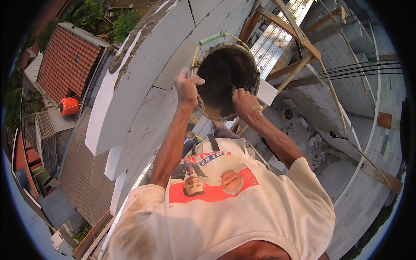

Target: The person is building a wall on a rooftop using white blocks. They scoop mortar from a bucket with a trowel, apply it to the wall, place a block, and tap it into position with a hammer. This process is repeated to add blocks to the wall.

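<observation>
I see the round, dark, mortar-crusted bucket point(242, 56) at upper centre of the frame. The left hand point(187, 89) clamps its fingers on the rim, likely to steady it; the right hand's point(245, 104) fingers clench over the opening, around what I cannot tell.

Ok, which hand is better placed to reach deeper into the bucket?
Likely the right hand: it's curled over the opening of the mortar-caked bucket, while the left hand grips its edge.
</observation>
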The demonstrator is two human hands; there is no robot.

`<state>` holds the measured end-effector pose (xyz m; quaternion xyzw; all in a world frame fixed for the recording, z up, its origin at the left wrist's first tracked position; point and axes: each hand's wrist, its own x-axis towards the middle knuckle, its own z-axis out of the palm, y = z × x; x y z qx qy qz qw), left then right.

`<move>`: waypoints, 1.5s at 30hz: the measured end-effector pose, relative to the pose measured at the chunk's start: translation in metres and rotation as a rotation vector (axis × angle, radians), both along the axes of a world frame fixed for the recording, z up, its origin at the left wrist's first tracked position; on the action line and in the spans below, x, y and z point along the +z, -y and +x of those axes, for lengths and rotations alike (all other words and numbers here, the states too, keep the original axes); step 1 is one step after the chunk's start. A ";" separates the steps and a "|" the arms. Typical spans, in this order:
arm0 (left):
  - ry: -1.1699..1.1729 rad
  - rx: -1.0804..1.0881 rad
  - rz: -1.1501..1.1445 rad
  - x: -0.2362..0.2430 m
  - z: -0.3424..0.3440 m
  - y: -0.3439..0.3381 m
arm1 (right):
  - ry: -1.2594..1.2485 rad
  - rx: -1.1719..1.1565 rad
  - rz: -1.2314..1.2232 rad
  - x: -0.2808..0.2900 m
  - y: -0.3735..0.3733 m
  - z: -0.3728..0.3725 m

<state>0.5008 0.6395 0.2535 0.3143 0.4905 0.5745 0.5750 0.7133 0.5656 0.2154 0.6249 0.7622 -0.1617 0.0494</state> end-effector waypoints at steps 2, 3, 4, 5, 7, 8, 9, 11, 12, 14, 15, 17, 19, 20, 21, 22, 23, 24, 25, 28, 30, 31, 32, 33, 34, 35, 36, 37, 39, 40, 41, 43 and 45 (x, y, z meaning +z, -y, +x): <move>0.012 -0.002 0.028 -0.005 0.002 -0.006 | -0.009 0.058 -0.063 0.007 0.009 0.000; 0.018 0.001 0.027 -0.005 0.004 -0.007 | -0.014 0.093 -0.088 0.009 0.013 0.001; 0.023 0.006 0.026 -0.006 0.006 -0.007 | -0.019 0.129 -0.114 0.012 0.014 0.002; 0.028 0.012 0.024 -0.006 0.009 -0.007 | -0.065 0.126 -0.171 0.015 0.012 0.006; 0.042 0.045 0.013 -0.007 0.012 -0.007 | -0.157 0.124 -0.285 0.018 0.003 0.015; 0.050 0.059 0.009 -0.008 0.012 -0.007 | -0.284 0.105 -0.312 0.017 0.002 0.023; 0.066 0.065 -0.020 -0.009 0.012 -0.008 | -0.409 0.085 -0.333 0.016 -0.001 0.034; 0.100 0.075 -0.077 -0.012 0.010 -0.004 | -0.606 0.025 -0.347 0.009 -0.003 0.048; 0.112 0.096 -0.109 -0.018 0.007 -0.002 | -0.678 -0.014 -0.344 0.003 0.003 0.050; 0.136 0.139 -0.171 -0.032 -0.003 0.001 | -0.760 -0.082 -0.354 0.002 0.011 0.050; 0.137 0.136 -0.214 -0.033 -0.009 0.001 | -0.767 -0.111 -0.358 0.009 0.008 0.050; 0.191 0.263 -0.230 -0.028 -0.004 0.010 | -0.798 -0.159 -0.314 0.030 0.001 0.055; 0.263 0.266 -0.295 -0.035 -0.003 0.015 | -0.731 -0.175 -0.211 0.062 -0.018 0.070; 0.265 0.250 -0.315 -0.053 -0.006 0.017 | -0.695 -0.186 -0.146 0.076 -0.031 0.081; 0.251 0.260 -0.346 -0.082 -0.016 0.022 | -0.701 -0.126 -0.026 0.090 -0.050 0.089; 0.316 0.304 -0.373 -0.107 -0.028 0.028 | -0.633 -0.089 0.056 0.110 -0.081 0.091; 0.232 0.341 -0.411 -0.081 -0.015 0.034 | -0.550 -0.101 0.136 0.136 -0.099 0.105; 0.142 0.389 -0.452 -0.079 -0.018 0.039 | -0.482 -0.084 0.207 0.164 -0.120 0.107; 0.183 0.435 -0.449 -0.099 -0.025 0.048 | -0.483 -0.116 0.235 0.191 -0.147 0.106; 0.101 0.402 -0.559 -0.107 -0.029 0.064 | -0.386 -0.180 0.378 0.232 -0.228 0.126; 0.138 0.403 -0.530 -0.150 -0.041 0.080 | -0.293 -0.127 0.461 0.259 -0.285 0.131; 0.062 0.452 -0.616 -0.158 -0.039 0.087 | -0.174 -0.129 0.446 0.270 -0.309 0.138; -0.019 0.496 -0.698 -0.161 -0.035 0.092 | -0.127 -0.082 0.503 0.269 -0.334 0.155; 0.024 0.498 -0.652 -0.161 -0.033 0.097 | -0.073 -0.048 0.533 0.267 -0.359 0.168; 0.068 0.501 -0.608 -0.157 -0.032 0.102 | -0.020 -0.014 0.561 0.266 -0.379 0.177; 0.107 0.516 -0.561 -0.152 -0.034 0.106 | 0.011 -0.016 0.547 0.265 -0.397 0.177; 0.090 0.522 -0.575 -0.151 -0.038 0.111 | 0.038 -0.016 0.530 0.264 -0.413 0.172; 0.074 0.525 -0.590 -0.151 -0.040 0.115 | 0.067 -0.018 0.514 0.263 -0.426 0.170; -0.002 0.574 -0.631 -0.137 -0.037 0.115 | 0.117 0.000 0.512 0.261 -0.445 0.172; 0.007 0.551 -0.617 -0.145 -0.038 0.115 | 0.145 0.005 0.511 0.259 -0.450 0.176; 0.013 0.543 -0.606 -0.155 -0.044 0.123 | 0.187 -0.002 0.485 0.262 -0.454 0.168; 0.050 0.530 -0.597 -0.156 -0.046 0.125 | 0.278 -0.026 0.436 0.281 -0.452 0.155; 0.109 0.506 -0.602 -0.133 -0.039 0.116 | 0.253 0.015 0.545 0.291 -0.452 0.167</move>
